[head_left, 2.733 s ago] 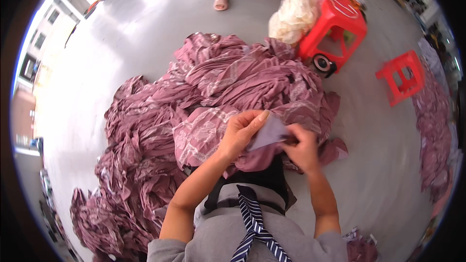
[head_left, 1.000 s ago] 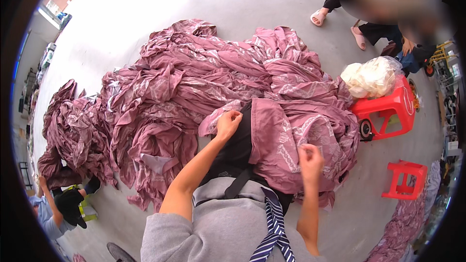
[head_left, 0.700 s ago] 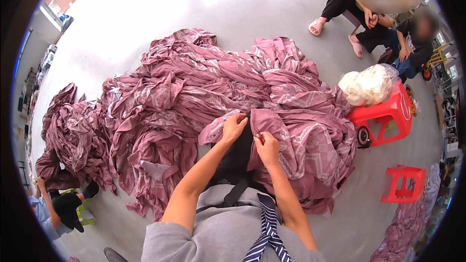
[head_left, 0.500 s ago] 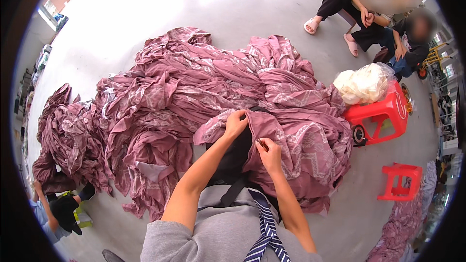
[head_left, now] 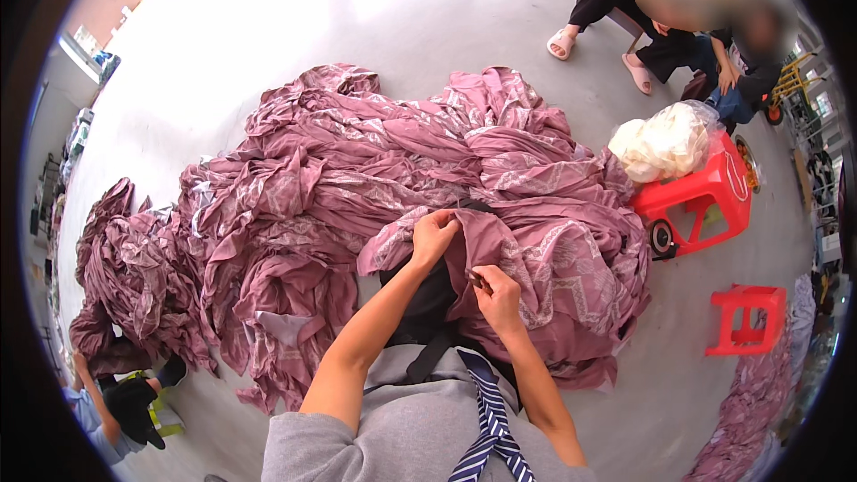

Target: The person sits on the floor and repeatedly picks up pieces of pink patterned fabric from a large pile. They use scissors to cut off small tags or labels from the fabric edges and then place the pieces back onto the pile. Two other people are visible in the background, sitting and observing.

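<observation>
A big crumpled heap of mauve fabric (head_left: 357, 147) with a pale pattern spreads over the floor in front of me and across my lap. My left hand (head_left: 435, 236) pinches the fabric's edge between thumb and fingers. Just right of and below it, my right hand (head_left: 496, 296) is closed around a small dark tool (head_left: 478, 280), mostly hidden by the fingers. The tool's tip is close to the fabric edge hanging from my left hand; whether they touch I cannot tell.
At right, a red stool (head_left: 736, 177) carries a bag of white material (head_left: 661, 141). A smaller red stool (head_left: 775, 317) stands nearer, by more mauve fabric (head_left: 754, 402). Two people sit at upper right. At lower left, another person's arm (head_left: 96, 393) reaches the heap.
My view has shifted slightly. The right hand and its dark tool have drawn a little down from the fabric edge. My left hand keeps its pinch.
</observation>
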`<action>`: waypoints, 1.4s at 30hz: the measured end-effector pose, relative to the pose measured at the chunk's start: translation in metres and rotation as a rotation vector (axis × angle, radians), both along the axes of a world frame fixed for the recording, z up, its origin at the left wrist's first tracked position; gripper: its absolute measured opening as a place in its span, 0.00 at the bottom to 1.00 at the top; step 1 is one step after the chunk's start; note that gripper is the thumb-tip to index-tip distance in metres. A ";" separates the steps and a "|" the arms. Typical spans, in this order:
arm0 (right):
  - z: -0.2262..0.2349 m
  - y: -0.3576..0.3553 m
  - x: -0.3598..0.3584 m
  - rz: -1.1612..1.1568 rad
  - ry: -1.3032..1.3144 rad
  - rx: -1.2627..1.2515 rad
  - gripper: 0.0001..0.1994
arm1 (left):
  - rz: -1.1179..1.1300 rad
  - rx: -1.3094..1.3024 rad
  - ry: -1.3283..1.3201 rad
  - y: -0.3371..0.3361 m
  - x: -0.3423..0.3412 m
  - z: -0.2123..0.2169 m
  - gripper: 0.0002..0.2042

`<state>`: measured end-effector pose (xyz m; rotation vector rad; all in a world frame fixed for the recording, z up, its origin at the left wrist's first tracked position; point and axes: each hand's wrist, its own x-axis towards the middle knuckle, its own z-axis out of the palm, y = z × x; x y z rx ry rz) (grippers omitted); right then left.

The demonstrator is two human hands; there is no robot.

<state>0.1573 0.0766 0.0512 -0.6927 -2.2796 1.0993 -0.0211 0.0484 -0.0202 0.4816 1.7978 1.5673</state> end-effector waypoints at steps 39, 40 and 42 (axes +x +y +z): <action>0.086 0.008 0.020 -0.264 0.250 0.182 0.11 | -0.249 0.254 -0.088 -0.015 0.067 0.149 0.07; 0.085 0.009 0.021 -0.280 0.254 0.097 0.10 | -0.228 0.311 0.024 -0.012 0.066 0.145 0.09; 0.088 0.014 0.029 -0.313 0.263 -0.071 0.06 | -0.269 0.287 0.314 -0.013 0.060 0.157 0.11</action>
